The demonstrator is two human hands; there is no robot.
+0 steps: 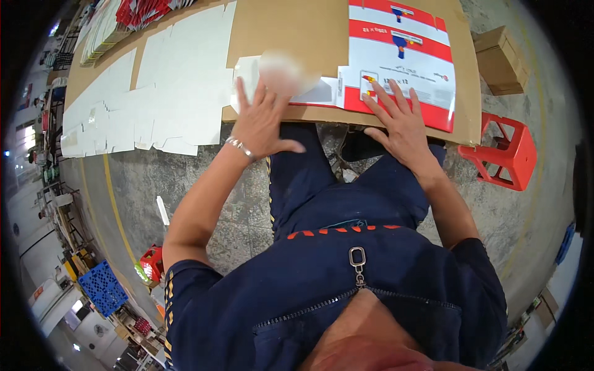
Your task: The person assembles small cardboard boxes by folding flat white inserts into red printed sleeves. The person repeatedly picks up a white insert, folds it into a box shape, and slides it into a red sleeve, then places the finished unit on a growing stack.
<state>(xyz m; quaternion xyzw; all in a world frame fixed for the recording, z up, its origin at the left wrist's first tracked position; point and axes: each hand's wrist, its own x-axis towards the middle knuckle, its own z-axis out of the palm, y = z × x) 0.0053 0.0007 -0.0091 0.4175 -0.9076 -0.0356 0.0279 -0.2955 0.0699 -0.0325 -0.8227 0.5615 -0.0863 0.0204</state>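
Observation:
A flat red-and-white printed carton sheet [427, 80] lies on the brown cardboard work surface [291, 31]. My right hand [401, 127] rests flat on the sheet's lower part, fingers spread and nothing held. To its left, my left hand [258, 127] has its fingers stretched over a white piece [249, 64] with a red lower edge, the thumb pointing right. A blurred patch covers the tips of some left fingers and part of that piece. Whether the white piece joins the printed sheet, I cannot tell.
White card sheets [179, 80] with cut edges cover the surface's left side. Stacked card [102, 34] and red-and-white pieces [145, 12] stand at the far left. A red plastic stool [518, 154] and a brown cardboard box [502, 62] are at the right.

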